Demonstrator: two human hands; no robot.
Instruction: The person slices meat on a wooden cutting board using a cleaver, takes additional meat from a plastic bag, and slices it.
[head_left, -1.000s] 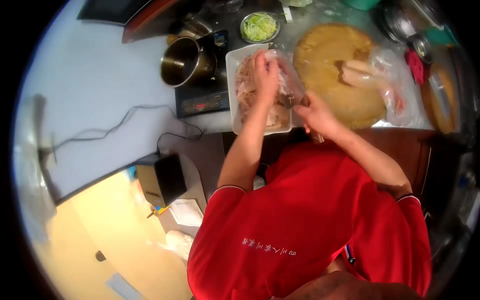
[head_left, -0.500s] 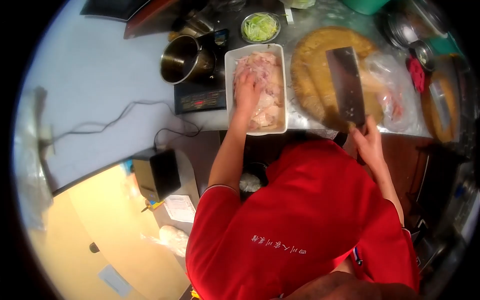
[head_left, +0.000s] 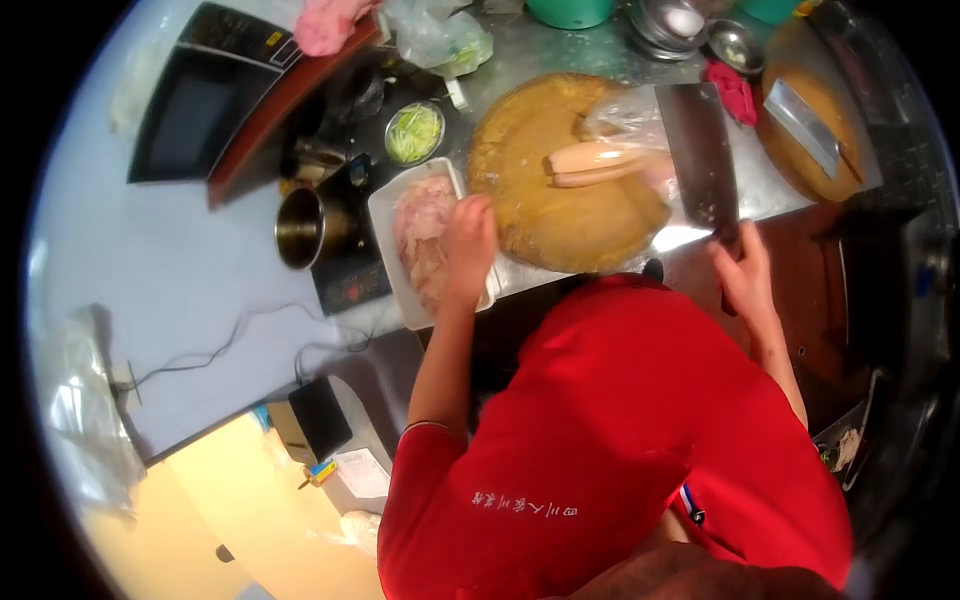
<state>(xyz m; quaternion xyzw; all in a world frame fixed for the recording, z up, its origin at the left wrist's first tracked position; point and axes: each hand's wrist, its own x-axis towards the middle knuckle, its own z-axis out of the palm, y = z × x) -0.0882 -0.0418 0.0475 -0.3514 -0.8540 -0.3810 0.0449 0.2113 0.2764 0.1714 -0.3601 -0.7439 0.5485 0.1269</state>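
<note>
My right hand [head_left: 743,268] grips the handle of a broad cleaver [head_left: 697,150], its blade pointing away from me over the right side of a round wooden chopping board [head_left: 530,215]. My left hand [head_left: 470,240] is over the right rim of a white plastic tub [head_left: 388,215], fingers curled in. Whether it holds anything is hidden. Pale raw meat [head_left: 423,225] lies in the tub. Long pinkish sausages [head_left: 595,165] rest on the board, their right ends in a clear plastic bag [head_left: 630,120] partly behind the blade.
Left of the tub, a metal pot [head_left: 300,228] stands by an induction cooker [head_left: 350,285]. A bowl of shredded greens [head_left: 415,133] sits behind the tub. At right, another knife [head_left: 803,128] lies on a second board [head_left: 775,165], near a pink cloth [head_left: 732,92].
My left hand has come up out of the meat to the tub's right rim. The view has swung right, and the sausages show more fully. The cleaver stays in my right hand.
</note>
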